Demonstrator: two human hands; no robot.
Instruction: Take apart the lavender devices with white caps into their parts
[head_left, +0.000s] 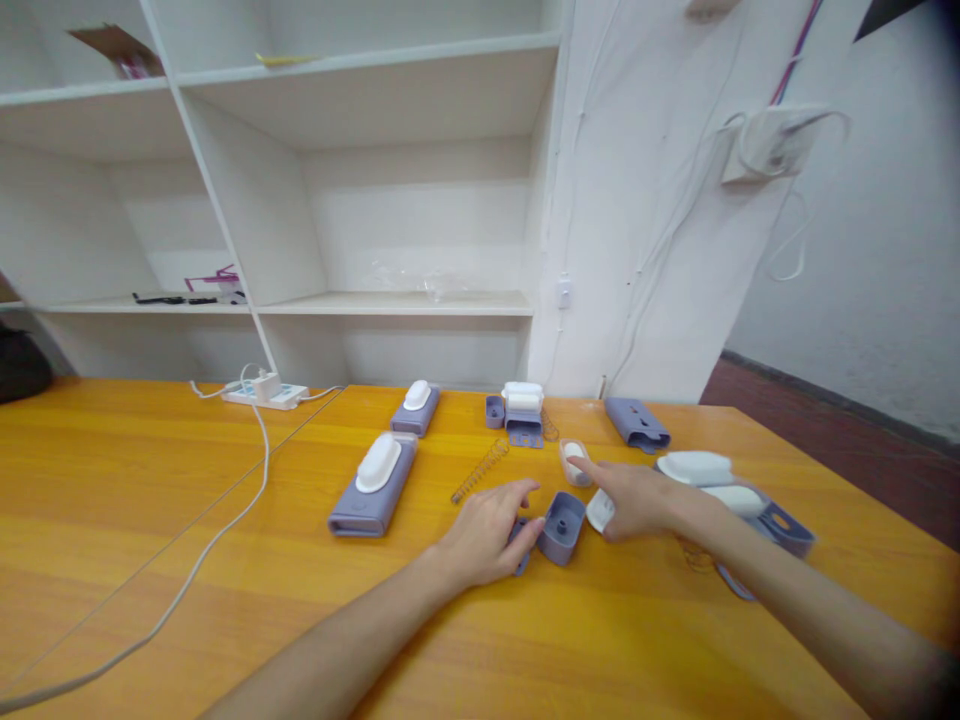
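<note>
My left hand (491,535) rests low over the table, fingers bent and thumb curled around a small purple-grey plastic piece (522,552) that is partly hidden. Right beside its thumb, a purple-grey oval cup (562,530) with a peg inside stands with its hollow facing up. My right hand (634,497) reaches in from the right with index finger and thumb apart. Its index fingertip is at a clear oval cap (576,465) with a white part in it. Below that finger, next to the thumb, is a white oval piece (600,510), partly covered.
Two purple-grey housings with white tops (373,490) (415,408) lie left. A metal spring (480,471) lies nearer the middle. Behind are a part-built unit (523,405) and an empty housing (637,424). White rollers (694,467) lie beside my right forearm. A power strip (266,392) trails a cable.
</note>
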